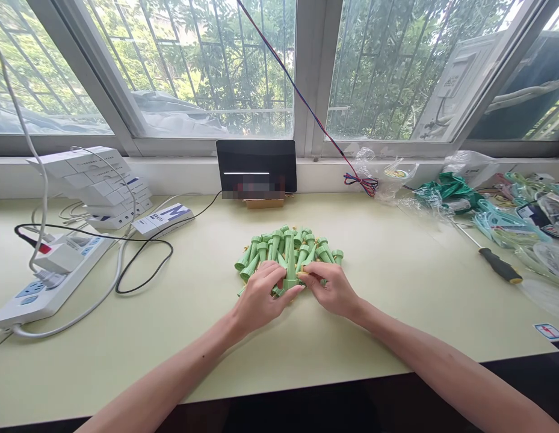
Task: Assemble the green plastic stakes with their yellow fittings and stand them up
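A heap of green tapered plastic spikes [254, 252] with ribbed caps lies on the table before me. One spike [289, 255] stands out at the front of the heap, its wide end towards me. My left hand [263, 294] has its fingers and thumb around the wide end of this spike. Close on the other side, my right hand [331, 288] is closed in a pinch on a small yellowish piece [300, 274], right beside the spike. The fingers partly hide both things. Small yellowish bits show among the heaped spikes.
A dark tablet [256, 168] leans behind the heap. To the left are a power strip [58, 288], loose cables and stacked white boxes [98, 180]. On the right lie a screwdriver [500, 266], plastic bags [446, 192] and bundled cables. The table's front edge [297, 394] is near my forearms.
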### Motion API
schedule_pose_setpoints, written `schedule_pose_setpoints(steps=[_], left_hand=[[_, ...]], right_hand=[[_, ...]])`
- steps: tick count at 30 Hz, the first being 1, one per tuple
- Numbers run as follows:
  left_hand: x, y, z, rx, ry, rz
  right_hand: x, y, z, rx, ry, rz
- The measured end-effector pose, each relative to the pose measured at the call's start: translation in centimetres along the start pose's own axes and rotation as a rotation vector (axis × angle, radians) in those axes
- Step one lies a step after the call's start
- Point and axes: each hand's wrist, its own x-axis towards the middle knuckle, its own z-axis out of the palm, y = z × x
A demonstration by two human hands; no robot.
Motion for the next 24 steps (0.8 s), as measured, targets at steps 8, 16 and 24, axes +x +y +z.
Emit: schedule_pose_setpoints(steps=[8,16,24], left_hand=[[-0.26,-0.18,0.03,-0.01,-0.021,-0.001],[0.03,-0.06,-0.03,-0.014,-0.023,0.017],[-0.1,-0.12,-0.06,-0.025,-0.035,0.003]], right_hand=[[-0.04,0.25,-0.04,0.019,-0.036,-0.002],[-0.11,0.22,0.04,0.006,-0.007,-0.057],[-0.26,0.86,0.15,0.008,-0.064,-0.021]])
